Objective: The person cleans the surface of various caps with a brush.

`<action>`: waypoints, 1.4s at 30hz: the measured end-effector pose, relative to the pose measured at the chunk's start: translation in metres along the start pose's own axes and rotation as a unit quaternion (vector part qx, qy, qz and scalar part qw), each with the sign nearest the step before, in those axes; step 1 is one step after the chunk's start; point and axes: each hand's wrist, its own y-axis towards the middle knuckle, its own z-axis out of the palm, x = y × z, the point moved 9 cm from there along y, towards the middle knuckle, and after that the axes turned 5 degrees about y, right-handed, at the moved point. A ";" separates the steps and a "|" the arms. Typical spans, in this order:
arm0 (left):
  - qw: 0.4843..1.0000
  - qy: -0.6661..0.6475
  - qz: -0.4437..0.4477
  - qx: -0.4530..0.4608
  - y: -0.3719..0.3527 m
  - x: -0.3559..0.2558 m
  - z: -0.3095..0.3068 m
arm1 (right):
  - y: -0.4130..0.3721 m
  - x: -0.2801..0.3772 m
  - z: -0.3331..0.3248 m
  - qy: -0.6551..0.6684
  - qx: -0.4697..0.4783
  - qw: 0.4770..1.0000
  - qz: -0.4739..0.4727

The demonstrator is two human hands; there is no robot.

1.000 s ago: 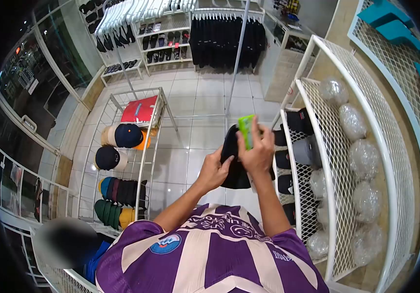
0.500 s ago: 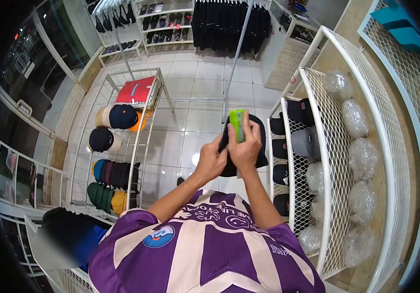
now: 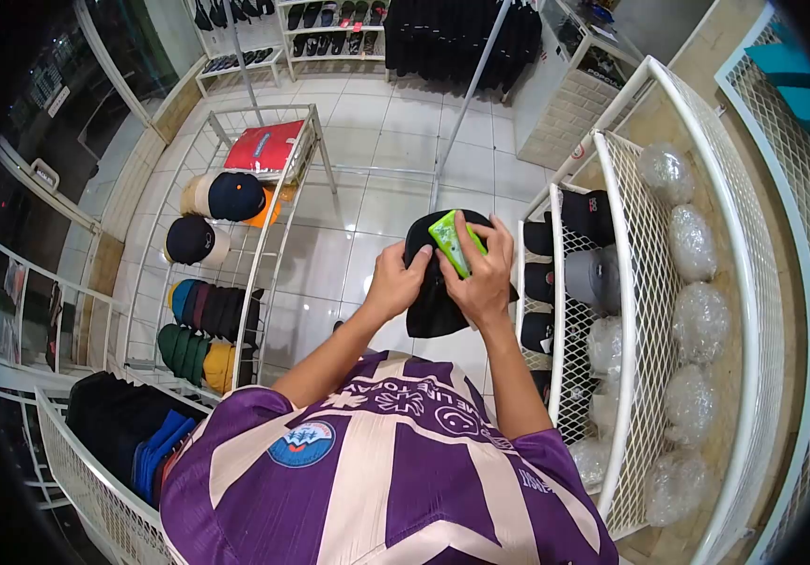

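Note:
In front of my chest I hold a black cap (image 3: 436,311) with both hands. My left hand (image 3: 395,282) is closed on the cap's left edge, thumb lying over the fabric. My right hand (image 3: 483,282) grips a small bright-green packet (image 3: 448,241) with a printed face, fingers along its right side. The packet overlaps the cap's upper part, tilted with its top to the left. Part of the cap is hidden behind the right hand and the packet.
On my left, a white wire rack (image 3: 313,141) bears stacked caps (image 3: 200,311) and a red package (image 3: 264,148). Close on my right stands a white mesh shelf (image 3: 633,282) with caps and clear plastic bundles (image 3: 701,323). A metal pole (image 3: 471,92) rises ahead.
The green packet has turned from nearly upright to a leftward tilt, its printed face now more visible. The cap and my left hand have shifted slightly left. The view has moved a little.

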 end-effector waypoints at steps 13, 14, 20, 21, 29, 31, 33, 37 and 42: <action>0.996 0.066 0.050 -0.022 -0.009 -0.017 -0.005 | -0.003 -0.051 0.012 -0.020 -0.035 0.985 0.165; 0.994 0.093 0.054 -0.019 -0.008 -0.019 -0.005 | -0.002 -0.033 0.017 -0.020 -0.033 0.993 0.107; 0.989 0.129 0.070 -0.015 -0.012 -0.021 -0.010 | -0.018 -0.060 0.022 -0.026 -0.033 0.981 0.188; 0.990 0.127 0.064 -0.015 -0.014 -0.015 -0.008 | -0.020 -0.055 0.023 -0.027 -0.027 0.981 0.188; 0.996 0.073 0.039 -0.027 -0.002 -0.003 -0.016 | -0.019 -0.049 0.027 -0.030 -0.068 0.981 0.178; 0.993 0.115 0.010 -0.015 -0.001 0.003 -0.014 | -0.018 -0.022 0.030 -0.060 -0.059 0.989 0.119; 0.994 0.103 0.027 -0.021 0.001 -0.001 -0.019 | -0.025 -0.001 0.043 0.051 0.008 0.996 0.073; 0.996 0.074 0.023 -0.031 -0.006 -0.013 -0.026 | -0.023 -0.055 0.025 -0.031 -0.045 0.984 0.170; 0.997 0.072 -0.007 -0.025 -0.001 -0.007 -0.028 | -0.036 0.003 0.040 0.042 -0.014 0.996 0.081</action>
